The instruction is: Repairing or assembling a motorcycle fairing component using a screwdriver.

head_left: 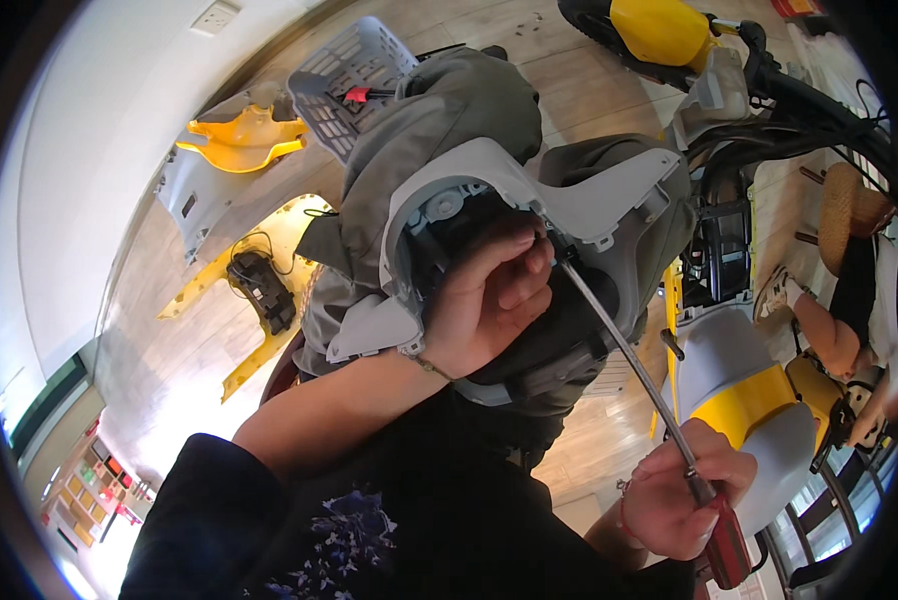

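Note:
A grey plastic panel (599, 200) with a curved, ring-like housing rests on my lap over my grey-green trousers (429, 110). Inside its dark opening a round grey fitting (443, 203) shows. My left hand (489, 290) is at the panel's opening, fingers curled near the far tip of a long screwdriver; what those fingertips hold is hidden. My right hand (684, 500) grips the screwdriver (729, 550) by its red-and-black handle at the lower right. Its metal shaft runs diagonally up to the panel beside my left fingers.
Yellow body parts (234, 140), a larger yellow panel (179, 300) with a black component and a grey basket (314, 100) lie on the floor leftward. A partly dismantled yellow-and-grey scooter (734, 400) stands at right, with another person's leg (824, 340) beside it. A yellow mudguard (649, 30) is at top.

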Demonstrator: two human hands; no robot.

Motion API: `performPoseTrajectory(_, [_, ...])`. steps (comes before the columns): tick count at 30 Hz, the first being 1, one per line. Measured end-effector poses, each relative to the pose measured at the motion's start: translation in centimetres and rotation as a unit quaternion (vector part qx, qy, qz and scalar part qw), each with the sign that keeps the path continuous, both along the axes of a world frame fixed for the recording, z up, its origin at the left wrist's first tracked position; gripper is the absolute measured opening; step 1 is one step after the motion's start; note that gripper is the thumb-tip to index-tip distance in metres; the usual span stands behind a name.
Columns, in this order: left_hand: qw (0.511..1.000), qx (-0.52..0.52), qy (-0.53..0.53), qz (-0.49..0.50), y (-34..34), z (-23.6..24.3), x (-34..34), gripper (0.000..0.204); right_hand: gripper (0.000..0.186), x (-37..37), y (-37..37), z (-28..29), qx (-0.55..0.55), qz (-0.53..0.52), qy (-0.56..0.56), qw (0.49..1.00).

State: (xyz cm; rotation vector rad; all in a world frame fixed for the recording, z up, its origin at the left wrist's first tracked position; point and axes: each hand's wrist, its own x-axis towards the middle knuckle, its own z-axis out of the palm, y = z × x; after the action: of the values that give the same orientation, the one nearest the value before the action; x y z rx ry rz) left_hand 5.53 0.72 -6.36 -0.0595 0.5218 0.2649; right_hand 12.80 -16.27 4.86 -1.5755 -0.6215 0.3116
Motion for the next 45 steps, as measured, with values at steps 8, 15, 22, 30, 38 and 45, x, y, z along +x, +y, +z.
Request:
performPoseTrajectory(8, [0.999,-0.028,-0.025,-0.035,0.3,-0.1,-0.3,0.013,0.042,-0.3,0.8,-0.3,-0.033,0.013,-0.015,0.999])
performPoseTrajectory(15, [0.999,-0.041,-0.021,-0.028,0.6,0.2,-0.4,0.014,0.043,-0.5,1.5,-0.5,-0.053,0.020,-0.031,0.998])
performPoseTrajectory(22, [0.997,-0.072,-0.034,0.004,0.5,0.0,-0.5,0.015,0.043,-0.6,2.2,0.0,-0.083,0.034,-0.009,0.996])
performPoseTrajectory(30, [0.977,-0.178,-0.102,0.050,0.6,-0.2,-0.4,0.017,0.038,0.6,3.7,1.2,-0.147,0.219,-0.139,0.955])
performPoseTrajectory(38, [0.962,-0.216,-0.120,0.117,1.2,0.1,-0.3,0.018,0.037,-0.6,5.5,2.6,-0.217,0.225,-0.181,0.933])
performPoseTrajectory(45, [0.969,-0.200,-0.095,0.113,1.1,0.4,-0.1,0.018,0.035,-1.2,5.3,2.1,-0.202,0.231,-0.212,0.928])
